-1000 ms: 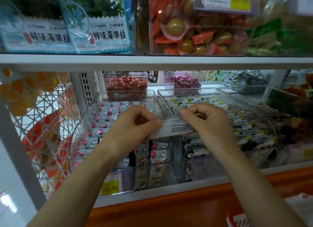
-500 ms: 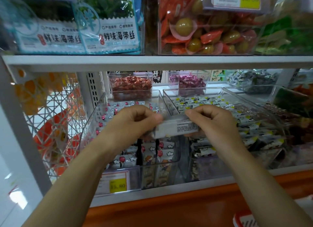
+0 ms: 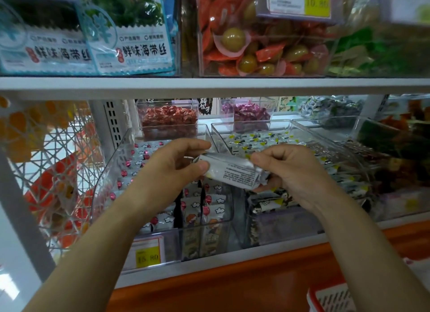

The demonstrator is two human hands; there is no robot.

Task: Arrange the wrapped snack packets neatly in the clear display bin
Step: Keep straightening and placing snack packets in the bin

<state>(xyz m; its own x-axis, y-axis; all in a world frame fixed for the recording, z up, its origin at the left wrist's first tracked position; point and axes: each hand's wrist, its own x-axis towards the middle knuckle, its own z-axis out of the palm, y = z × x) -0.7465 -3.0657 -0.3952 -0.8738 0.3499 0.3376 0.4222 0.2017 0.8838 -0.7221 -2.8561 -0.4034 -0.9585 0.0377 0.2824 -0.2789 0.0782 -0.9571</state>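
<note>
I hold a small stack of silvery wrapped snack packets [image 3: 235, 172], printed backs toward me, between both hands above two clear bins. My left hand [image 3: 172, 169] pinches the stack's left end, thumb below and fingers on top. My right hand [image 3: 288, 172] grips the right end. Under my left hand stands a clear display bin [image 3: 223, 221] with white packets bearing pink dots and clouds [image 3: 204, 202]. Beside it on the right is a clear display bin [image 3: 256, 125] of white packets with yellow and black marks [image 3: 263, 139].
A white wire basket [image 3: 46, 162] with orange packets hangs at left. Small clear boxes of red candy [image 3: 169, 118] and purple candy [image 3: 246, 111] stand behind. The shelf above [image 3: 209, 86] carries seaweed bags and olive snacks. A yellow price tag [image 3: 147, 257] is on the front. An orange counter ledge [image 3: 232, 286] runs below.
The packet stack has tilted, its right end now lower, and my right hand has shifted to grip it from the end and underneath. The view has moved closer to the bins.
</note>
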